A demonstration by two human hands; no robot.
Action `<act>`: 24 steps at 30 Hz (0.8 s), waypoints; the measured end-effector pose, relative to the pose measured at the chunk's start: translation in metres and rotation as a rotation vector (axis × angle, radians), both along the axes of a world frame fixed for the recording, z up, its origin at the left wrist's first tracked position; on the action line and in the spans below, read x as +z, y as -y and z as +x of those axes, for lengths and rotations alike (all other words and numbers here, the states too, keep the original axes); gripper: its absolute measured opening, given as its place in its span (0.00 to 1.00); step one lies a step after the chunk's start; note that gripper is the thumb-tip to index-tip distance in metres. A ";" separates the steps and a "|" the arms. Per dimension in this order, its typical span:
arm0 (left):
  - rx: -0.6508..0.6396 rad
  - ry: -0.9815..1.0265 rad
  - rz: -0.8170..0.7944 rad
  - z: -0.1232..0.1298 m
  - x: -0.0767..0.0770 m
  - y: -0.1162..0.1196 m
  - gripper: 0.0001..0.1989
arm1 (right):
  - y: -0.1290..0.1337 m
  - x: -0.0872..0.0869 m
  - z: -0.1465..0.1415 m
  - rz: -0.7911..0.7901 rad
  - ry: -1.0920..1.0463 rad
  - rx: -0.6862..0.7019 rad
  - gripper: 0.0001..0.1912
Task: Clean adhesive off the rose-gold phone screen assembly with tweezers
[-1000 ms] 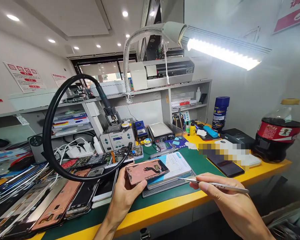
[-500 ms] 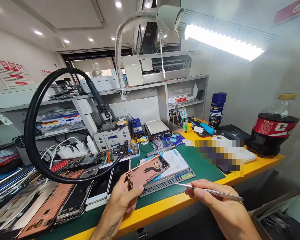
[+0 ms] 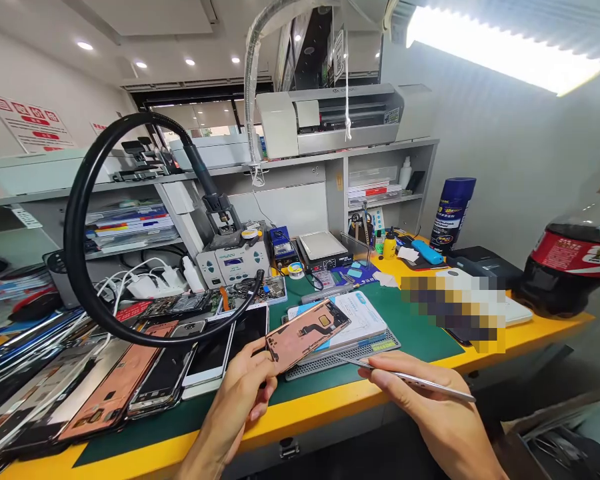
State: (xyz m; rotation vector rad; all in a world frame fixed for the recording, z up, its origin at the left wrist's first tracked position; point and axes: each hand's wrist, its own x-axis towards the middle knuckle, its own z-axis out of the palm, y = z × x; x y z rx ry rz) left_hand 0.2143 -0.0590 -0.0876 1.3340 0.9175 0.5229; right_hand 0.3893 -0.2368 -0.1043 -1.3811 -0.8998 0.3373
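Note:
My left hand (image 3: 250,383) grips the lower left end of a phone screen (image 3: 293,343), thumb on top. Its copper-coloured back faces up, and a dark flex cable (image 3: 320,325) lies across it toward the far end. In my right hand (image 3: 430,407) are slim metal tweezers (image 3: 415,381), pinched between thumb and fingers. Their tip points left, just to the right of the screen and apart from it. Below the screen are a white and blue box (image 3: 367,313) and a grey perforated plate (image 3: 325,365) on the green mat (image 3: 425,333).
Phones and copper-backed phone parts (image 3: 120,380) lie in a row at left. A black hose (image 3: 73,233) loops over them from the rework station (image 3: 235,263). Farther right stand a blue spray can (image 3: 453,213) and a cola bottle (image 3: 570,260). A lamp (image 3: 505,47) hangs above.
The view has turned slightly, so the bench sits a little farther right and the lamp higher. The tweezers have moved slightly left, closer to the screen. My left hand keeps its grip.

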 end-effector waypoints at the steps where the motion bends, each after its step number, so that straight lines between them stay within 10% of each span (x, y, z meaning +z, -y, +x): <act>1: -0.004 -0.012 0.004 -0.001 -0.001 -0.001 0.31 | -0.001 0.001 -0.002 -0.002 0.022 0.007 0.08; 10: 0.087 -0.179 0.400 -0.034 0.002 0.001 0.30 | -0.016 0.005 -0.012 -0.017 0.104 0.089 0.06; 17: -0.082 0.052 -0.005 -0.022 0.007 0.019 0.24 | -0.021 0.006 -0.022 0.053 0.220 0.161 0.06; 24: -0.099 0.126 -0.070 -0.018 0.007 0.027 0.21 | -0.024 0.010 -0.026 0.123 0.313 0.252 0.11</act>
